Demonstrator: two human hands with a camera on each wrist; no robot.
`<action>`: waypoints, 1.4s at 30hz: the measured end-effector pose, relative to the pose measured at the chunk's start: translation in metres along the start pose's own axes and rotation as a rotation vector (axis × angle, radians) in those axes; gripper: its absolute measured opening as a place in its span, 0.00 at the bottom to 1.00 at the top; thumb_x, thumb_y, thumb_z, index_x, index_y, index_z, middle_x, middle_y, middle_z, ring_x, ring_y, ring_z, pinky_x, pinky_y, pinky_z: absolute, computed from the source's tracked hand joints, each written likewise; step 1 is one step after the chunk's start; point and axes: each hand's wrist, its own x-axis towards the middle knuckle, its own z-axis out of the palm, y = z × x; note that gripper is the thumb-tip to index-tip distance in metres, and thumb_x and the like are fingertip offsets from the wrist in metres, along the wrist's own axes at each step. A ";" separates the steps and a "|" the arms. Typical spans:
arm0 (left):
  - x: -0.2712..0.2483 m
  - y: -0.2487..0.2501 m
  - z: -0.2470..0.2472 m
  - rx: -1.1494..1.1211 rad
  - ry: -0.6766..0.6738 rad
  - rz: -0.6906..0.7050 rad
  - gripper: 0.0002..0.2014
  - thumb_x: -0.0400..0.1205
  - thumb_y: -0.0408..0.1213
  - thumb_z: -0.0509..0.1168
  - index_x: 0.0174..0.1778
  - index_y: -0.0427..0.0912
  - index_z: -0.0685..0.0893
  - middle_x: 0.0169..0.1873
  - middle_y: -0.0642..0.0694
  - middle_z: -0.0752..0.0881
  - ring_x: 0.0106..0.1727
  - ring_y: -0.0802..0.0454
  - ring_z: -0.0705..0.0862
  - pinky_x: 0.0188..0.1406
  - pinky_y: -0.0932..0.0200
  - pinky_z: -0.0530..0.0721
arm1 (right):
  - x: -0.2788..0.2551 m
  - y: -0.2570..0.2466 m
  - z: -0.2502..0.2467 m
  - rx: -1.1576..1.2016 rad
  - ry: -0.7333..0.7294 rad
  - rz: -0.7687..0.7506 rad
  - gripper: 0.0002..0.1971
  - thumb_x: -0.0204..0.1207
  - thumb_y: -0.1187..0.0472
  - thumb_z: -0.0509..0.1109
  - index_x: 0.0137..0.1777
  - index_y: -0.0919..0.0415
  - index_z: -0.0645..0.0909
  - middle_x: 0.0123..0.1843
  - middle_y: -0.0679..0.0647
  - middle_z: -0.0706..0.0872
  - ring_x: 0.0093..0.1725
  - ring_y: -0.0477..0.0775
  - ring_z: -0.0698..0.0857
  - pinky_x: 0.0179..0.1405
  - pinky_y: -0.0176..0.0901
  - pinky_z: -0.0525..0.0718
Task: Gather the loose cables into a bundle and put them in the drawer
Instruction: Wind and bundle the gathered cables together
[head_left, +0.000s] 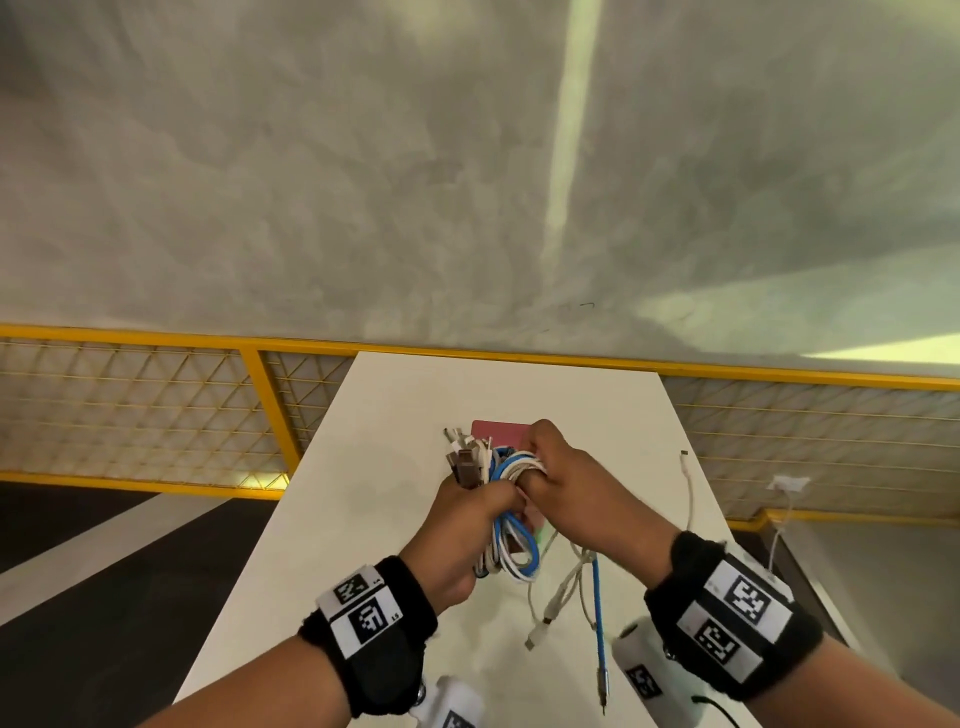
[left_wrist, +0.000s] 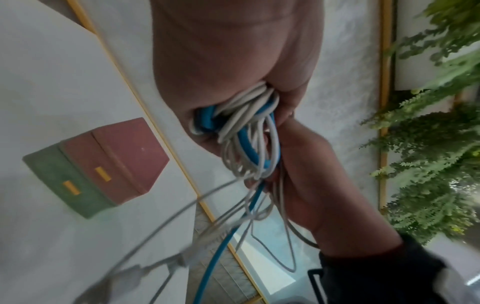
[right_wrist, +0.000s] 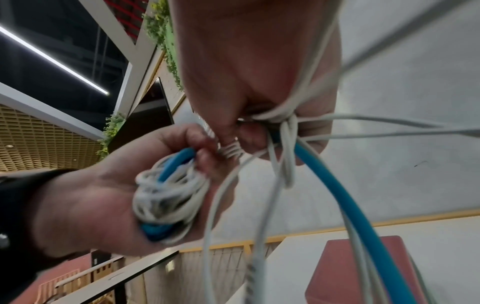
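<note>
Above a white table (head_left: 374, 519), my left hand (head_left: 470, 512) grips a coiled bundle of white and blue cables (head_left: 506, 519); in the right wrist view the coil (right_wrist: 166, 195) fills its fist (right_wrist: 85, 205). My right hand (head_left: 545, 467) pinches several strands at the top of the bundle (right_wrist: 275, 117). Loose tails hang down: a blue cable (head_left: 600, 623) and white ones ending in USB plugs (head_left: 537, 631). A small drawer box (left_wrist: 103, 164), pink over green with yellow handles, stands on the table under my hands, both drawers closed.
One more white cable (head_left: 688, 493) lies along the table's right edge. A yellow-framed mesh railing (head_left: 130, 410) runs behind the table, with a grey floor far below. Green plants (left_wrist: 428, 144) show in the left wrist view.
</note>
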 end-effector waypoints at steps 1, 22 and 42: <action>0.001 0.003 -0.003 0.062 0.014 -0.001 0.14 0.76 0.17 0.60 0.32 0.38 0.84 0.23 0.44 0.83 0.22 0.53 0.82 0.23 0.64 0.79 | 0.000 0.004 -0.005 -0.019 -0.021 0.006 0.06 0.79 0.56 0.65 0.49 0.53 0.70 0.38 0.52 0.83 0.37 0.53 0.82 0.39 0.55 0.79; 0.007 0.003 -0.005 -0.007 0.085 -0.044 0.07 0.82 0.33 0.70 0.39 0.37 0.89 0.29 0.45 0.89 0.26 0.53 0.87 0.28 0.63 0.82 | -0.022 0.005 0.026 0.253 0.093 0.095 0.16 0.80 0.66 0.59 0.54 0.41 0.78 0.45 0.44 0.88 0.40 0.36 0.86 0.39 0.30 0.82; -0.004 -0.007 -0.001 -0.072 -0.026 0.003 0.14 0.72 0.32 0.78 0.51 0.34 0.87 0.43 0.39 0.91 0.49 0.44 0.91 0.45 0.52 0.88 | -0.030 -0.027 0.016 -0.589 -0.299 0.039 0.15 0.84 0.62 0.55 0.65 0.61 0.77 0.57 0.60 0.85 0.53 0.62 0.84 0.41 0.46 0.73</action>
